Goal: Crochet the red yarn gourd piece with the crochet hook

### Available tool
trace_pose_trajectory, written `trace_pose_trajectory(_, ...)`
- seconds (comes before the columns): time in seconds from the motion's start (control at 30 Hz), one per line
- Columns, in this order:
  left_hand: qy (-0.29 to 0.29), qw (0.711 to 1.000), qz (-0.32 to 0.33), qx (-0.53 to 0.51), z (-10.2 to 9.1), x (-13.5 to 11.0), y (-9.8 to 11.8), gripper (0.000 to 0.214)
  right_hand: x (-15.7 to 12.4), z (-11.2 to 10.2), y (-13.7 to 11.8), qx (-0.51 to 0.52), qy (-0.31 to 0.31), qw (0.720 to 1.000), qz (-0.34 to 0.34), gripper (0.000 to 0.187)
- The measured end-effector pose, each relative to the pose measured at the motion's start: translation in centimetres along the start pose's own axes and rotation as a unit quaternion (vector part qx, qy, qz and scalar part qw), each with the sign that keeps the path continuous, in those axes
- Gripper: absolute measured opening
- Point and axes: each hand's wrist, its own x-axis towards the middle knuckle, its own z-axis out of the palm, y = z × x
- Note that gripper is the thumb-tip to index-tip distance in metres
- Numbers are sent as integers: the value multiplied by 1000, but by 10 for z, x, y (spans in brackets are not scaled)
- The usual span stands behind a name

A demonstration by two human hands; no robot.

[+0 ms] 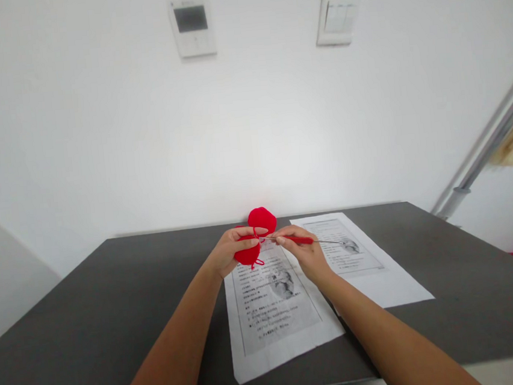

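My left hand (229, 251) is closed on a rounded piece of red crochet work (247, 255), with a loose loop of yarn hanging below it. My right hand (302, 253) grips a crochet hook (301, 239) with a red handle and thin metal ends. The hook's left tip reaches the edge of the crochet work by my left fingertips; whether it sits inside a stitch is too small to tell. Just behind the hands rests a ball of red yarn (261, 219), near the wall. A strand of yarn passes by my left index finger.
Beneath the hands lies a printed sheet (290, 352) with a picture, and a second printed sheet (397, 288) is to its right. Both are on a dark table (114, 315) against a white wall. A metal pole (489, 161) stands at the right.
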Motion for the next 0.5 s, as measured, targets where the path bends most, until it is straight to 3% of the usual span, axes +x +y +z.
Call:
trace_pose_trajectory(0.27,-54,998,-23,-17,-5,0,0,31,7,-13,-6,3,-96,995,-12,6)
trace_pose_trajectory(0.5,-50,997,-43,28,-10,-1,0,36,5,-13,0,37,-68,997,24,4)
